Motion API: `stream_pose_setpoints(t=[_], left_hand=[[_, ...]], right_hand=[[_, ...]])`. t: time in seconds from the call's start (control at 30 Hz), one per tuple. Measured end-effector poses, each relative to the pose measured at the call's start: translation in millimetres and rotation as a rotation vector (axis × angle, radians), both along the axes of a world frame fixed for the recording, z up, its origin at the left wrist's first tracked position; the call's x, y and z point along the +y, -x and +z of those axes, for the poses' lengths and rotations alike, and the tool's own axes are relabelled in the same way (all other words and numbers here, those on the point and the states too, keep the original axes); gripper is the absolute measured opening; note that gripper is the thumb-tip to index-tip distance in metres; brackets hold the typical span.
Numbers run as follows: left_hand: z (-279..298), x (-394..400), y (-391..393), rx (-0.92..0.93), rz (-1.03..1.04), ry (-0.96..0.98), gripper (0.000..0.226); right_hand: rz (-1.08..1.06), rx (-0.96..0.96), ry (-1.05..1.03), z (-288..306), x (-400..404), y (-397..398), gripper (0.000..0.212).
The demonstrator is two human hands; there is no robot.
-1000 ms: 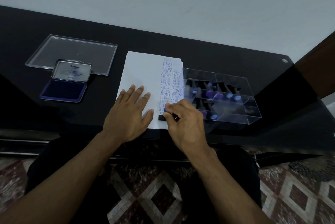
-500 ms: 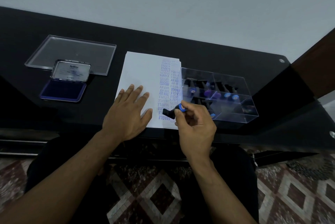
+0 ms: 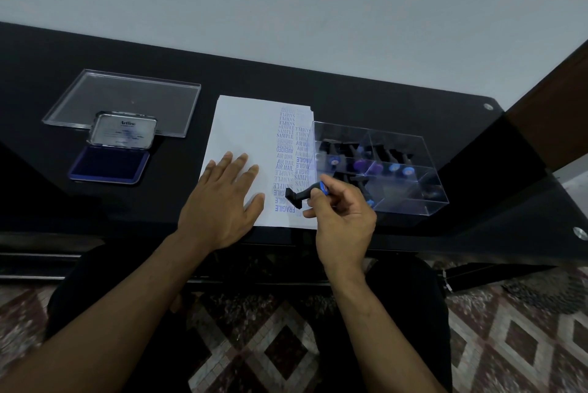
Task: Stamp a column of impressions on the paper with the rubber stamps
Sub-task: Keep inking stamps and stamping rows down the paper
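Fingers of the left hand lie flat and a little spread on the paper, pressing it down near the front edge of the desk. The right hand pinches a rubber stamp between its thumb and fingertips, with the other fingers curled. This stamp has a black body and a blue end. It is tilted on its side, just over the front right corner of the paper.

Two columns of blue words run down the right side of the paper. Some say SAMPLE, AIR MAIL and FRAGILE.

More stamps sit in a clear box that touches the paper's right edge. An open ink pad lies toward the left side of the desk, well apart from the paper. A clear lid lies just behind it, closer to the back edge.
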State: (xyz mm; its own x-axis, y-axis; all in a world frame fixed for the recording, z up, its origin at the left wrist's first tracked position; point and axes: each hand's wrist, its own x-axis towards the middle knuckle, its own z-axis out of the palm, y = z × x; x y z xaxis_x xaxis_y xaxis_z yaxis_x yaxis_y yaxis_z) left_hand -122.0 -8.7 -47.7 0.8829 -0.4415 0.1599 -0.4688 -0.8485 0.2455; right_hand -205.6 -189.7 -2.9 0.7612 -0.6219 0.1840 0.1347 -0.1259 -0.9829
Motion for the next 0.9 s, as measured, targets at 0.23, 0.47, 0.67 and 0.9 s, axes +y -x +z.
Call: stream_pose_setpoints(t=[0.23, 0.47, 0.67, 0.9], left_hand=[[1.6, 0.0, -0.3, 0.013, 0.004, 0.002, 0.071], [6.7, -1.3, -0.4, 0.042, 0.021, -0.013, 0.073], [28.0, -20.6, -2.6, 0.127, 0.055, 0.087, 0.057], [49.5, -70.5, 8.2, 0.093, -0.038, 0.224, 0.055]], right_hand=[[-0.009, 0.016, -0.120, 13.7, -4.8, 1.6, 0.019], [-0.048, 0.015, -0.148, 18.1, -12.4, 6.2, 0.017], [-0.062, -0.004, -0.169, 23.4, -24.8, 8.2, 0.018], [-0.124, -0.028, -0.218, 38.2, -59.2, 10.8, 0.015]])
